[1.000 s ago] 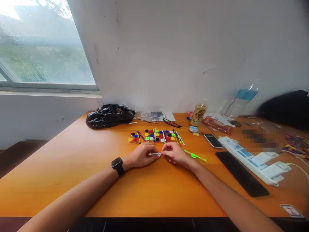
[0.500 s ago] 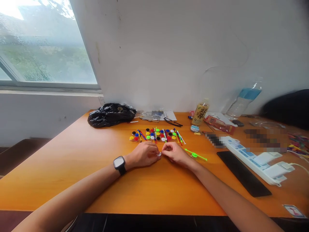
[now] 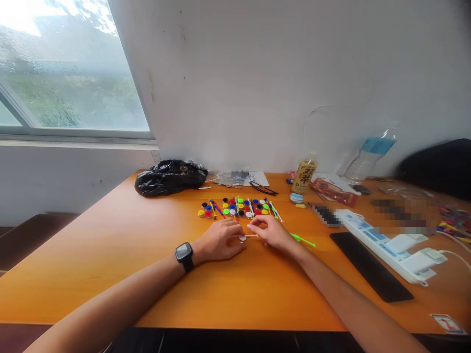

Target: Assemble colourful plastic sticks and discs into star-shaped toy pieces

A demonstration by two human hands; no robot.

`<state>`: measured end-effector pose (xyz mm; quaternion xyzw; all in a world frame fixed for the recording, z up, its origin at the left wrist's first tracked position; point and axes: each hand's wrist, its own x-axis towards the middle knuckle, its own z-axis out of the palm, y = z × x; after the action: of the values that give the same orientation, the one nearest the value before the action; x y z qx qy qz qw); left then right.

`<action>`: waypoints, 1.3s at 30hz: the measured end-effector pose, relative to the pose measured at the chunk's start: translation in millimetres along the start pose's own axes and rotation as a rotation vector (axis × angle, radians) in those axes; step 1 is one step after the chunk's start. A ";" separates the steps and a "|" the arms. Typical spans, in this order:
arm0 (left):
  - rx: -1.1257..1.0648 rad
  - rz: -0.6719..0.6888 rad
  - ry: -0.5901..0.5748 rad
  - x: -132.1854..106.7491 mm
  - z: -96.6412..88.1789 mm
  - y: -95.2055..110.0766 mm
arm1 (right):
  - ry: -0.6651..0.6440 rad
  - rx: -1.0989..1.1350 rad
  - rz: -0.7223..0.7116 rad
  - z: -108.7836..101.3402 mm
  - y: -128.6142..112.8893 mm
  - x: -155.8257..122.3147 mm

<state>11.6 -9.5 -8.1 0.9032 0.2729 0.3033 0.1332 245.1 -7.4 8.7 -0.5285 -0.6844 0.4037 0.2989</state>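
Both my hands rest close together on the orange table (image 3: 121, 245). My left hand (image 3: 220, 241), with a black watch on its wrist, pinches a small white disc (image 3: 242, 238). My right hand (image 3: 270, 232) pinches a thin white stick (image 3: 250, 236) that meets the disc. Just beyond my hands lies a cluster of coloured discs and sticks (image 3: 237, 207). A green stick with a disc (image 3: 303, 239) lies on the table right of my right hand, partly hidden by it.
A black plastic bag (image 3: 169, 176) lies at the back left by the wall. A drink bottle (image 3: 303, 175), a water bottle (image 3: 365, 158), a white power strip (image 3: 386, 242) and a black flat pad (image 3: 370, 264) occupy the right side. Glasses (image 3: 263, 188) lie near the wall.
The white stick stuck out left of the disc a second ago. Now it lies on the right side, between the disc and my right fingers. Both hands edged slightly right.
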 end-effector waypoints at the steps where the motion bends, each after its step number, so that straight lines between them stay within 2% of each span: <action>1: -0.005 -0.011 0.006 0.1 -2.3 1.9 | 0.031 -0.012 -0.011 -2.5 -2.4 -0.3; 5: -0.006 -0.042 0.041 0.4 -10.1 8.1 | 0.127 -0.077 -0.083 -7.6 -11.7 -3.5; 8: -0.017 -0.053 0.070 0.2 -13.5 8.2 | 0.073 -0.049 -0.055 -6.3 -12.9 -6.3; 11: -0.018 -0.103 0.164 0.5 -15.7 4.3 | 0.035 0.010 0.017 -5.4 -8.2 -5.3; 15: 0.046 -0.164 0.292 2.7 -20.9 -5.0 | 0.183 0.038 -0.061 -6.9 -1.2 0.8; 20: 0.138 -0.269 0.418 4.4 -34.5 -28.9 | 0.219 0.038 -0.153 -2.8 -2.0 0.6; 25: 0.159 -0.437 0.521 -1.3 -45.0 -71.3 | 0.239 -0.068 -0.261 3.4 -8.7 -7.5; 28: 0.130 -0.561 0.516 -5.2 -44.6 -93.7 | 0.210 -0.161 -0.338 2.0 -13.2 -11.9; 31: 0.065 -0.657 0.470 -7.0 -41.0 -106.0 | 0.128 -0.247 -0.423 0.1 -17.5 -16.4; 36: 0.109 -0.654 0.393 -7.1 -37.1 -107.3 | -0.060 -0.340 -0.557 4.4 -19.6 -22.4; 39: 0.142 -0.633 0.340 -7.0 -36.8 -102.7 | -0.111 -0.355 -0.609 7.7 -16.7 -23.1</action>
<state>-58.2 73.0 -24.4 0.7176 0.5777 0.3732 0.1101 236.7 -33.4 19.9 -0.3210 -0.8851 0.1989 0.2718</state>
